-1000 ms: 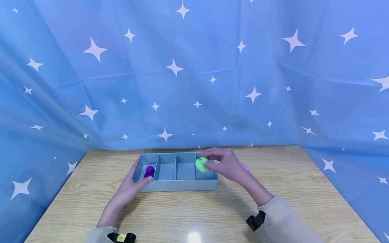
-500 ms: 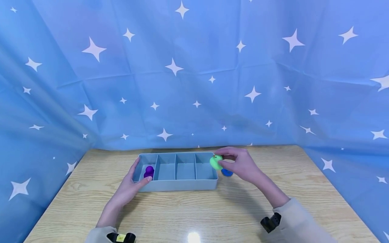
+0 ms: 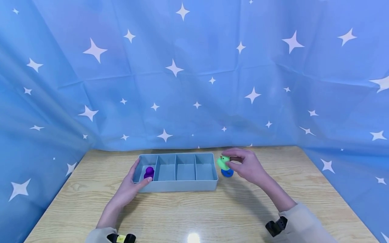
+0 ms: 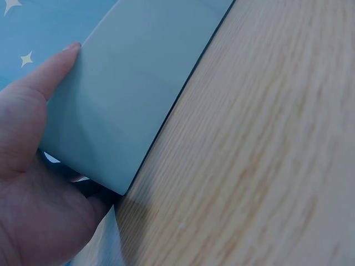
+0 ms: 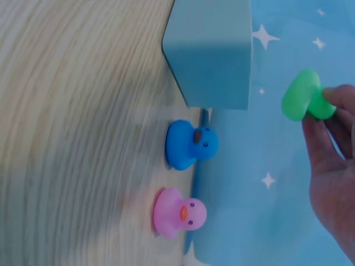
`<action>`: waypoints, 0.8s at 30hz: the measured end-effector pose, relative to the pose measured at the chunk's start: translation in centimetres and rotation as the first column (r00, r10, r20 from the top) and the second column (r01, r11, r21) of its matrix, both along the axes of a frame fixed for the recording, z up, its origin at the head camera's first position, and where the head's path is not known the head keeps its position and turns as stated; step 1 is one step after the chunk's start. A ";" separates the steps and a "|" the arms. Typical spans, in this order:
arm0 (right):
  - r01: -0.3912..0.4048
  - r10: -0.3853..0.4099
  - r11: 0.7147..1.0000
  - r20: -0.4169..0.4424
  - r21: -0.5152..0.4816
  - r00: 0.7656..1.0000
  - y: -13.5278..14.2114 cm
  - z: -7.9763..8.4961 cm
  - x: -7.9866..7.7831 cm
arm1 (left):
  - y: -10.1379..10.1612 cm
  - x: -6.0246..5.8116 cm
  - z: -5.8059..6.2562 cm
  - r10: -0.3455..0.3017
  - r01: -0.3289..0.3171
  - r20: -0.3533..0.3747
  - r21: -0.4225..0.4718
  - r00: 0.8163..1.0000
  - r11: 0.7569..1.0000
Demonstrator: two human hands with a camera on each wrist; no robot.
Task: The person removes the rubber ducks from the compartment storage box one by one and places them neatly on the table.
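Observation:
My right hand [image 3: 250,167] pinches a green rubber duck [image 3: 223,163] by the head between thumb and fingers, raised off the table just right of the light-blue divided box [image 3: 179,186]. Below it on the table stands a blue rubber duck [image 5: 182,145], partly covered in the head view. My left hand [image 3: 129,187] grips the box's left end, its thumb at the front rim and its fingers round the side. In the leftmost compartment sits a purple rubber duck [image 3: 149,172]. The other compartments hold nothing.
Beside the blue duck, a pink rubber duck [image 5: 178,213] stands on the table in the right wrist view; the right hand hides it in the head view. A blue star-patterned cloth [image 3: 194,84] rises behind and at both sides of the wooden table [image 3: 182,212].
My right hand has carried the green duck rightward, from over the rightmost compartment to beyond the box's right end. The blue duck has come into sight. My left hand stays put.

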State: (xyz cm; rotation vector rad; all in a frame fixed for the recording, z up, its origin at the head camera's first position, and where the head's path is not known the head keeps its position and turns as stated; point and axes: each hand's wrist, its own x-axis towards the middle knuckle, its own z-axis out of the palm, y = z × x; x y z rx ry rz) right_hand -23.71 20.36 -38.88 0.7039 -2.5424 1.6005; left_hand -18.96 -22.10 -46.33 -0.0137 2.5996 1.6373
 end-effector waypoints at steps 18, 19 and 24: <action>0.093 -0.089 0.992 -0.052 0.089 0.995 4.5 -1.0 0.5 | 0.0 0.0 0.0 0.001 -0.001 -0.001 0.000 1.000 1.000; 0.093 -0.088 0.992 -0.057 0.090 0.994 4.7 -1.1 0.4 | 0.0 0.0 0.0 0.001 -0.001 -0.001 0.001 1.000 1.000; 0.096 -0.086 0.989 -0.091 0.115 0.992 5.6 -1.3 0.4 | 0.1 0.0 0.0 -0.001 0.001 -0.003 0.001 1.000 1.000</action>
